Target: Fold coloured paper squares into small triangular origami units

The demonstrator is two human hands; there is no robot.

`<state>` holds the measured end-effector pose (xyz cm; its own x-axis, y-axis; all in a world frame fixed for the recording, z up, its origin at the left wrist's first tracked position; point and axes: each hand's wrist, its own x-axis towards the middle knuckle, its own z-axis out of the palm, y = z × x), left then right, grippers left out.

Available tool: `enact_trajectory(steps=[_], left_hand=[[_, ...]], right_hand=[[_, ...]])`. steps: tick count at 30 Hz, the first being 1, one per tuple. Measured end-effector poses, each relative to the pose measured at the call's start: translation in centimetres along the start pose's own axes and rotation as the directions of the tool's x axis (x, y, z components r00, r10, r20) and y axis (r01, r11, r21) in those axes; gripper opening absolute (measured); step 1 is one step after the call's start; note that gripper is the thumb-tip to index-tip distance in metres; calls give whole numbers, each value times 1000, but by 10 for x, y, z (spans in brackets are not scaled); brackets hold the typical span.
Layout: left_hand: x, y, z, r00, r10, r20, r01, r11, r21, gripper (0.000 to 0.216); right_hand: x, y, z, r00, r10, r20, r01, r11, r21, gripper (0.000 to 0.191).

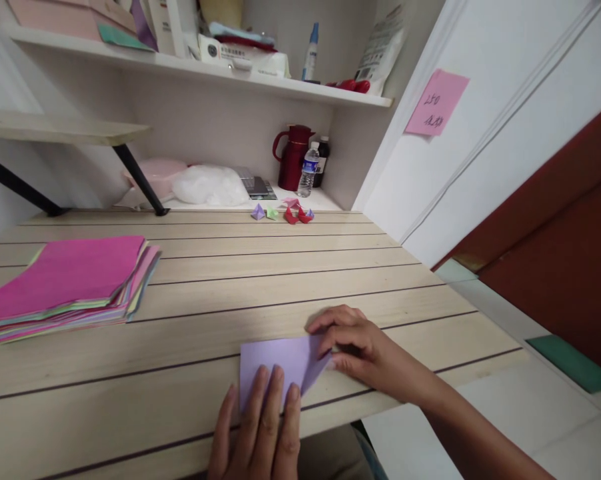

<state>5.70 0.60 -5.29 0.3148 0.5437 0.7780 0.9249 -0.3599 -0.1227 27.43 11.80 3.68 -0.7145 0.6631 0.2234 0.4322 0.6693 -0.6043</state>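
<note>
A sheet of purple paper (285, 353) lies near the front edge of the striped wooden table, its right part lifted and bent along a crease. My left hand (263, 427) rests flat on the paper's lower left part, fingers stretched out and slightly apart. At the right edge, my right hand (353, 343) pinches the raised part of the paper between thumb and fingers. The fingers of that hand cover the paper's upper right corner.
A stack of coloured paper (75, 273) lies at the left. Several small folded paper pieces (290, 215) stand at the table's back edge. Behind them are a red jug (294, 160), a water bottle (309, 170) and a white bag (210, 185). A black-legged stand (65, 127) rises at the back left.
</note>
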Motion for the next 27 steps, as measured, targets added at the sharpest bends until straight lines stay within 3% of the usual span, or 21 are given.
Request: enact_trajectory(steps=[5,14,27], left_hand=[[0,4,1,999,-35,15,34,998,46,35],[-5,-5,4,999,34,-21,-34,999,6,33],[-6,3,8,996,-61,-64,58,997,-45,33]], right_hand=[[18,1,8,997,58,-52,-59,998,-23,25],[27,-1,19,981,136,-140,-148,986,-73,30],[31,-2,31,959,173,-224,-227,944,-241,36]])
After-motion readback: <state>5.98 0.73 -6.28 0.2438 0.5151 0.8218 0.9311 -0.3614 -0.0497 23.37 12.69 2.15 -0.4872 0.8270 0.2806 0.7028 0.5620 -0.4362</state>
